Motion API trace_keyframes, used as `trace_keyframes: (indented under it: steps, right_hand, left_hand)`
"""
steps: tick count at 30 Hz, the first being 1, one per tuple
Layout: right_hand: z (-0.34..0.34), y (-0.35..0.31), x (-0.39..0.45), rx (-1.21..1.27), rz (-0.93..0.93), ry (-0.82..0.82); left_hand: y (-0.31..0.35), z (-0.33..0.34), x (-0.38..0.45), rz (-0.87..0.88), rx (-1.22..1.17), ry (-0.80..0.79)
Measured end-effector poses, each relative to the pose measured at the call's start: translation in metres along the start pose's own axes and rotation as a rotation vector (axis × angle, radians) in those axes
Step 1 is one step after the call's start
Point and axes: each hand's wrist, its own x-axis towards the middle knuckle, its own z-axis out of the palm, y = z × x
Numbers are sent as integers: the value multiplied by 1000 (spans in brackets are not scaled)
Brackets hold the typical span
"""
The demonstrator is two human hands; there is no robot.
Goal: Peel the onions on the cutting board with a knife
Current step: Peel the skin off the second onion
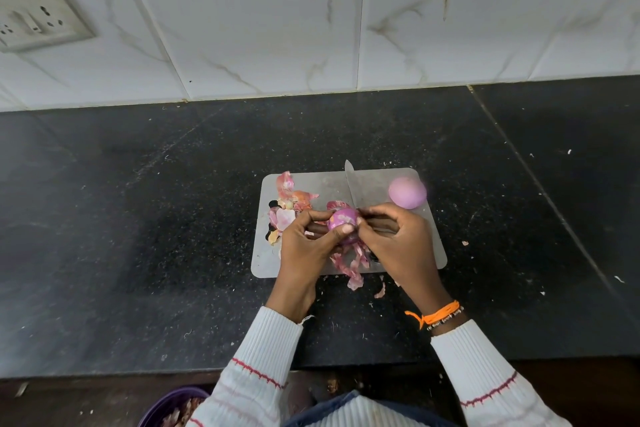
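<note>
A grey cutting board (pixel 311 184) lies on the black counter. My left hand (pixel 304 243) grips a purple onion (pixel 343 218) just above the board, with strips of skin hanging below it. My right hand (pixel 398 239) holds the knife (pixel 351 185), its blade pointing away from me, with its fingertips against the onion's right side. A peeled pale pink onion (pixel 407 192) sits at the board's far right corner. Loose onion skins (pixel 287 204) pile up on the board's left side.
The black counter (pixel 156 218) runs wide on both sides, backed by a white tiled wall (pixel 277 28) with a socket plate (pixel 31 21) at upper left. A purple bowl (pixel 166 409) with peelings sits below the counter's front edge. Skin scraps (pixel 381 289) lie before the board.
</note>
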Motion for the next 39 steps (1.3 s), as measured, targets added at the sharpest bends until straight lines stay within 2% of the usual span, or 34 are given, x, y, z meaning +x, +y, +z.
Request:
trace_keyframes:
  steps: [9,14,18,26,30,36,39]
  right_hand:
    - [-1,4,1,-54,-28,26]
    - [-3,10,2,85,72,-9]
    - [-4,8,1,128,83,-46]
    - [-3,6,0,33,49,6]
    - [-4,13,-2,3,80,-6]
    - [-4,10,0,78,110,6]
    - [-4,4,-1,104,65,-16]
  left_hand:
    - [-1,-1,0,-35,19,0]
    - [-2,-1,1,-49,21,20]
    - [-3,-2,1,-71,-2,18]
    - [-1,-3,-2,-121,-7,-23]
    - [0,-7,-1,-186,-130,-30]
    - [1,-5,-2,-95,-44,-25]
    - [0,-5,-2,-47,17,-17]
